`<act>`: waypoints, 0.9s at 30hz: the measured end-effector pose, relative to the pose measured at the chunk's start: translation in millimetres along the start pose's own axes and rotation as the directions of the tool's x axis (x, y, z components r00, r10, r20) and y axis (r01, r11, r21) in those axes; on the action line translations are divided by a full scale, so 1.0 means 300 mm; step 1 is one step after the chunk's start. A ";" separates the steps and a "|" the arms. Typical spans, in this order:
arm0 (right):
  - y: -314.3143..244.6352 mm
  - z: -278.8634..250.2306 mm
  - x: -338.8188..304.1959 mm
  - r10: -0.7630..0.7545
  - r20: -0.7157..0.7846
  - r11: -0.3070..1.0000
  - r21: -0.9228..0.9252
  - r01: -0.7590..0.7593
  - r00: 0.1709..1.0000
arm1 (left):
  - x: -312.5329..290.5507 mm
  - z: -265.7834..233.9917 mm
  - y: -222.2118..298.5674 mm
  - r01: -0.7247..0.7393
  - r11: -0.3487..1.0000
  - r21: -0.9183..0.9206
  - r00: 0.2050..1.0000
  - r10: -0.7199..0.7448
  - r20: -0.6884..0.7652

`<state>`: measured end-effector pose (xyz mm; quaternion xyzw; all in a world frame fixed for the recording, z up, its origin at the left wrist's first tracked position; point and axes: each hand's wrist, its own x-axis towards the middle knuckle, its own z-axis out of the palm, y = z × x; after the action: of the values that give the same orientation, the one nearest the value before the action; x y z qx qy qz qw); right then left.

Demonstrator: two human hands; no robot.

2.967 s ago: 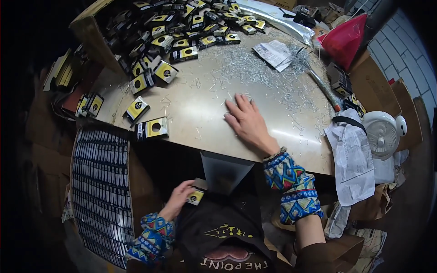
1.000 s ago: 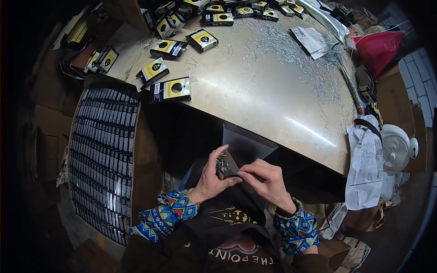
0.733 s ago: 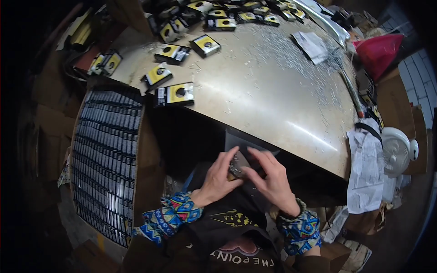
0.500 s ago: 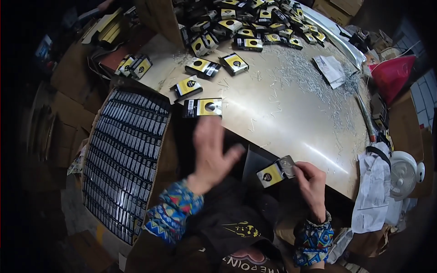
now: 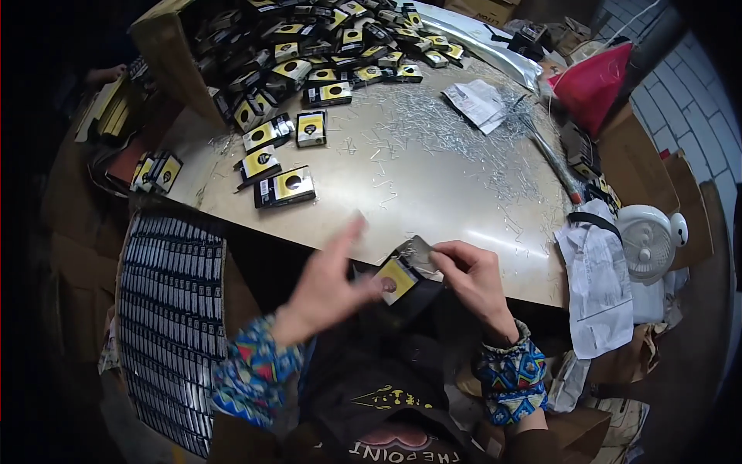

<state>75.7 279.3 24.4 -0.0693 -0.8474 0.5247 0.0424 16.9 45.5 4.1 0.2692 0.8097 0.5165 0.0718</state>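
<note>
Small box [image 5: 396, 281] pinched by its top end in right hand [image 5: 473, 282]; left hand [image 5: 323, 288] loose, fingers spread.
Box sits at the table's near edge, body to the left of the right thumb-and-finger pinch, yellow face up, grey flap out; contents hard to make out. Left hand is motion-blurred, thumb overlaps box edge, can't tell if touching. Lower left: carton [image 5: 239, 311] packed with rows of dark packs [image 5: 170, 309], far-left side lost in shadow. On table [image 5: 433, 185]: a few boxes near left, scattered wire pieces [image 5: 433, 116] beyond, then a heap of boxes [image 5: 352, 37] cut off by top edge.
</note>
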 end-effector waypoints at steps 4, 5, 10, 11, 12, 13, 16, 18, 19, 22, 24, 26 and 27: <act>-0.005 0.048 -0.015 -0.003 0.023 0.985 0.172 -0.001 1.000 | -0.077 0.160 0.016 0.014 1.000 0.026 1.000 -0.014 -0.025; -0.010 0.062 -0.024 0.025 -0.023 0.981 0.190 -0.020 0.999 | -0.083 0.170 0.013 0.087 0.996 0.001 0.993 -0.087 -0.084; -0.017 0.140 -0.047 -0.445 -0.093 0.884 -0.203 0.421 0.891 | -0.107 0.196 0.027 -0.004 0.987 0.162 0.990 0.026 -0.138; -0.002 0.154 -0.048 -0.483 -0.086 0.860 -0.235 0.453 0.872 | -0.110 0.202 0.028 -0.020 0.988 0.154 0.984 0.046 -0.172; 0.014 0.162 -0.050 -0.519 -0.075 0.833 -0.267 0.484 0.851 | -0.111 0.201 0.025 -0.022 0.988 0.154 0.984 0.048 -0.170; 0.020 0.164 -0.058 -0.485 -0.071 0.856 -0.243 0.456 0.872 | -0.112 0.198 0.019 -0.015 0.988 0.151 0.985 0.041 -0.170; 0.042 0.132 -0.074 -0.230 -0.057 0.973 -0.042 0.228 0.972 | -0.123 0.182 0.006 0.010 0.986 0.169 0.984 0.021 -0.179; 0.044 0.119 -0.067 -0.214 -0.034 0.976 -0.060 0.212 0.976 | -0.126 0.183 0.005 0.024 0.982 0.185 0.983 0.010 -0.182; 0.038 0.119 -0.068 -0.293 0.032 0.952 -0.082 0.295 0.956 | -0.125 0.188 0.005 -0.014 0.981 0.195 0.983 0.048 -0.175; 0.022 0.119 -0.076 -0.286 0.118 0.956 -0.028 0.291 0.951 | -0.129 0.192 0.003 -0.042 0.981 0.188 0.981 0.076 -0.176; 0.015 0.108 -0.072 -0.257 -0.008 0.963 0.075 0.257 0.966 | -0.133 0.192 0.000 -0.032 0.984 0.173 0.981 0.064 -0.185; -0.001 0.100 -0.065 -0.463 0.060 0.861 -0.208 0.465 0.884 | -0.135 0.194 -0.004 -0.064 0.979 0.192 0.976 0.102 -0.193; 0.015 0.108 -0.069 -0.451 0.101 0.874 -0.151 0.462 0.887 | -0.132 0.195 -0.006 -0.066 0.979 0.191 0.976 0.104 -0.192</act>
<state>91.8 249.3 6.0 0.1456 -0.8826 0.4270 0.1321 72.8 71.5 -30.4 0.2555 0.8445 0.4670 -0.0577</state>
